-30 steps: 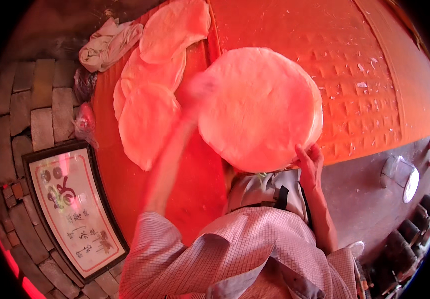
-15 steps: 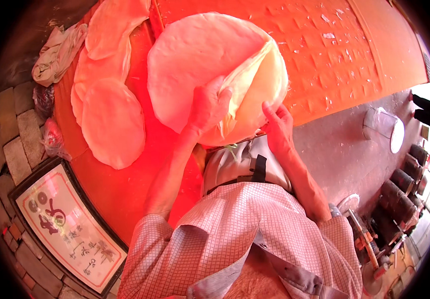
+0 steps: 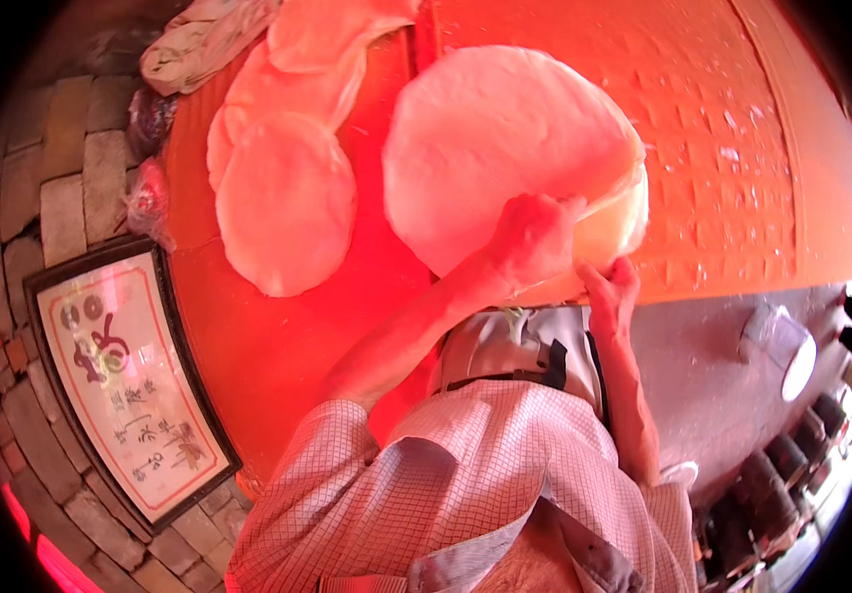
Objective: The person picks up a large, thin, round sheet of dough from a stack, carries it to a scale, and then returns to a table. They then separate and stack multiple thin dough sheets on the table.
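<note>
A large round stack of thin dough sheets point(image 3: 495, 119) lies on the orange table. My left hand point(image 3: 535, 237) is closed on the top sheet's lifted edge over the stack's lower right part, where a paler layer shows underneath. My right hand point(image 3: 612, 287) pinches the stack's near right edge with thumb and fingers, just below my left hand. Several flattened, overlapping dough sheets point(image 3: 286, 198) lie left of the stack.
A crumpled cloth point(image 3: 184, 59) and plastic bags point(image 3: 149, 193) sit along the table's left edge. Beside it are a brick wall point(image 3: 70, 217) and a framed panel point(image 3: 129, 376). At the right are a clear container point(image 3: 782, 351) and several dark cylindrical objects point(image 3: 762, 494).
My left hand swept in from the left and took hold of the top sheet's edge, folding it. The fold now sits flatter than half a second ago. The view has shifted.
</note>
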The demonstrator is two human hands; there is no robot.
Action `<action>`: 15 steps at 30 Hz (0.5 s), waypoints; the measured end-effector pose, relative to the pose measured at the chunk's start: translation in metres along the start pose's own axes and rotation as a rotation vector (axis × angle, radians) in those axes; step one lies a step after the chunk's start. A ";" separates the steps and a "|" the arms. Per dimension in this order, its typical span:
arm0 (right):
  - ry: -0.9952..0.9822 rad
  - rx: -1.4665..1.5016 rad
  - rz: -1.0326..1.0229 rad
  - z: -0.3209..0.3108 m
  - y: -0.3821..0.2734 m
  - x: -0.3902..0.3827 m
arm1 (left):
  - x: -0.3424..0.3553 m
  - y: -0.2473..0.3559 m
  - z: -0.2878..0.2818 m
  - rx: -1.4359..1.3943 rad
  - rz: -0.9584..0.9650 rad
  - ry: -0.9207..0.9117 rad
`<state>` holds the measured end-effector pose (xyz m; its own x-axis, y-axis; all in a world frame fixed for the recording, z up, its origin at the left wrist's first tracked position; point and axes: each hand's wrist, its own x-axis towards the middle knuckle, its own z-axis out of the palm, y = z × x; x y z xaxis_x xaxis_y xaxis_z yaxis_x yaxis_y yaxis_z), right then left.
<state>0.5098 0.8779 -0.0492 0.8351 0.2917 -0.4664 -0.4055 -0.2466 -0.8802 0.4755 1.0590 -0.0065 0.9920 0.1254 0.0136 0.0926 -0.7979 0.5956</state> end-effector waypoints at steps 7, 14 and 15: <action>-0.005 0.068 0.092 -0.005 0.011 0.007 | 0.002 -0.124 -0.181 -0.593 -0.213 0.436; -0.069 0.150 0.125 -0.001 0.018 0.011 | -0.102 -0.242 -0.469 -0.351 -0.434 0.685; -0.079 0.181 0.134 0.000 0.019 0.012 | -0.128 -0.275 -0.498 0.203 -0.538 0.795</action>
<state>0.5122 0.8766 -0.0719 0.7405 0.3410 -0.5792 -0.5765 -0.1207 -0.8081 0.2803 1.5561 0.2276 0.4733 0.8033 0.3615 0.6026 -0.5946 0.5323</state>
